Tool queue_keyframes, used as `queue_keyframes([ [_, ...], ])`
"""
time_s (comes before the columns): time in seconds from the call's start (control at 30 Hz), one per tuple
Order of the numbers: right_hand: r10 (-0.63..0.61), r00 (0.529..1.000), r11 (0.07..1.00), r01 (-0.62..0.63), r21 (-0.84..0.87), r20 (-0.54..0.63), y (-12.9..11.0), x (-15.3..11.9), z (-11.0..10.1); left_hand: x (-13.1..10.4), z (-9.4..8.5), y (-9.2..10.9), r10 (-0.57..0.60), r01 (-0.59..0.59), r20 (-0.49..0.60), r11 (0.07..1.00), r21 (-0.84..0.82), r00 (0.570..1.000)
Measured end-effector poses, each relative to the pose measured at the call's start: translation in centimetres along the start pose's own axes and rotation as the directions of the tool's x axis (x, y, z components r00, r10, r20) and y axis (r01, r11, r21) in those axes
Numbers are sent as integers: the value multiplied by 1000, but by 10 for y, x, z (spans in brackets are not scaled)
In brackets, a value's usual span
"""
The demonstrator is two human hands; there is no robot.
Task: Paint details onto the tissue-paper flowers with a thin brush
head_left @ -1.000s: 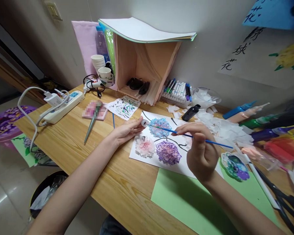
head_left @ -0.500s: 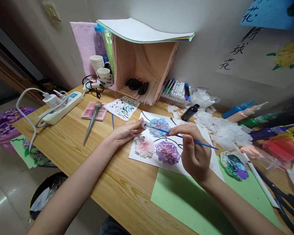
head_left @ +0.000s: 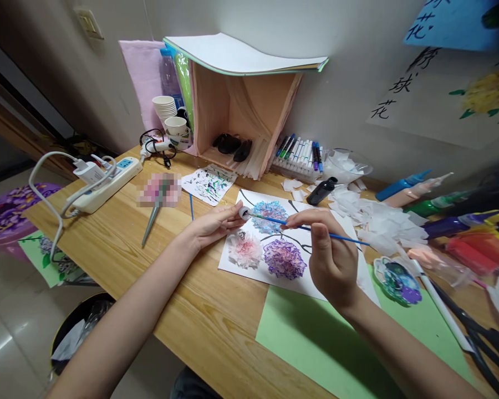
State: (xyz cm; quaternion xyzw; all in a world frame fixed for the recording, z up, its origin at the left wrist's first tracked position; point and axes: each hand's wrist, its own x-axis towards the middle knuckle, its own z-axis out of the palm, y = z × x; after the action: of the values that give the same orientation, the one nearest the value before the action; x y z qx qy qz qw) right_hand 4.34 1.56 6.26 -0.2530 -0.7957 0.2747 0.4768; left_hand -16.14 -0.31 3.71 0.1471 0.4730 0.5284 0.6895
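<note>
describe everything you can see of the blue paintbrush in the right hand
The blue paintbrush is long and thin, with a straight, smooth-looking blue handle and a paler section near the tip; whether wood or plastic, I can't tell. Held by the right hand, it slants over the white sheet, its tip at the small white cap in the left hand. The bristles are too small to make out.

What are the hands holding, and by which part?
The right hand holds a blue paintbrush partway along its handle; the left hand pinches a small round cap by its outer side.
</note>
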Motion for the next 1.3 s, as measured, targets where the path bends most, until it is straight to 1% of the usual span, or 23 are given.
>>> queue_keyframes([
  [0.1,4,1000,1000,-5,9,18,-1,1,0,1,-2,-1,-21,21,15,999,-28,1000],
  [0.2,-35,999,999,35,8,21,-4,2,-1,0,-4,-2,-21,24,53,998,-64,998],
  [0.27,-59,998,998,59,0,9,-6,3,-2,-1,-4,-2,-38,45,85,995,-85,996],
  [0.33,-78,997,997,78,-4,20,-8,3,-3,-2,-4,-1,-67,76,102,993,-94,993],
  [0.47,-89,996,996,89,5,27,-9,3,-4,-3,-3,-1,-80,87,83,992,-89,993],
  [0.67,-96,995,995,96,-4,22,-11,4,-6,-2,-4,-1,-45,51,94,997,-63,995],
  [0.73,-95,995,995,95,5,-25,-12,4,-7,-1,-5,0,-23,28,79,998,-64,997],
  [0.87,-76,988,996,81,31,-134,-12,5,-8,3,-8,3,16,-17,-14,996,-90,1000],
  [0.97,-25,993,999,30,44,-115,-10,3,-6,5,-9,5,10,-16,-49,991,-132,999],
  [1.03,10,997,998,-4,63,-82,-7,2,-4,4,-8,6,-19,6,-75,986,-169,997],
  [1.1,41,996,995,-34,89,-76,-5,1,-2,3,-7,7,-43,22,-97,976,-215,994],
  [1.2,77,992,990,-64,125,-97,-2,1,-1,3,-7,9,-46,17,-100,960,-279,994],
  [1.3,91,994,987,-83,135,-57,0,1,0,3,-7,9,-37,9,-84,950,-313,996],
])
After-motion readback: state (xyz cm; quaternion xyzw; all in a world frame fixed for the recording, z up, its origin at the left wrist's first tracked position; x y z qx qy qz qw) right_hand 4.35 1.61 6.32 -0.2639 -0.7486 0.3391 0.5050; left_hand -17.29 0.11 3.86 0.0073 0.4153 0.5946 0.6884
